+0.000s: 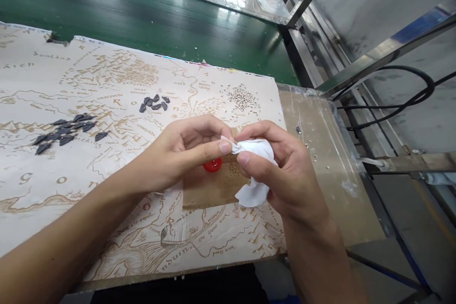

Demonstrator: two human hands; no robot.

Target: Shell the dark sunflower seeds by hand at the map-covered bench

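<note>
A crumpled white cloth or tissue (257, 192) is held between my two hands above the map-printed sheet. My left hand (192, 147) pinches a twisted corner of it between thumb and fingers. On the other side my right hand (281, 161) grips the main part, and its loose end hangs below the palm. Beneath the hands lies a brown cardboard piece (210, 192) with small gold-coloured bits (234, 167) scattered on it. A round red cap-like thing (213, 165) sits there too, partly covered by my left hand.
Dark grey fin-shaped pieces (64, 130) lie in a group at left, with a smaller cluster of dark pieces (155, 103) nearer the middle. Tiny metallic parts (242, 98) are piled at upper right. Behind runs a green conveyor belt (160, 14); a metal frame (374, 57) with black cables stands at right.
</note>
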